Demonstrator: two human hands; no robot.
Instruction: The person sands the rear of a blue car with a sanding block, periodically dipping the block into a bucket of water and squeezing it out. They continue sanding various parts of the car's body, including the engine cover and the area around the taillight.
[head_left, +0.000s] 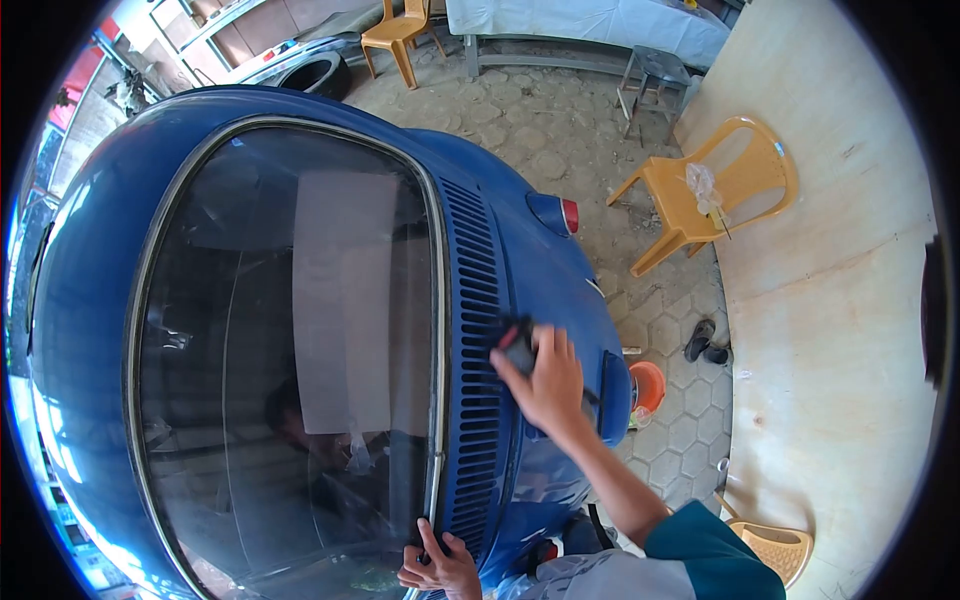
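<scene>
Presses a dark pad (517, 347) against the blue car's (90, 330) vent louvers (478, 290) — pad poking out at 10 o'clock from the right hand's (550, 390) fingers (548, 348), clenched over it. Down at 6 o'clock, hooks the left hand (440, 572) onto the window trim (437, 300), curled tight.

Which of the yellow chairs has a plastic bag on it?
The yellow chair on the right, beside the wooden board: a clear bag lies on its seat. The top chair is bare; the bottom chair is cut off.
</scene>
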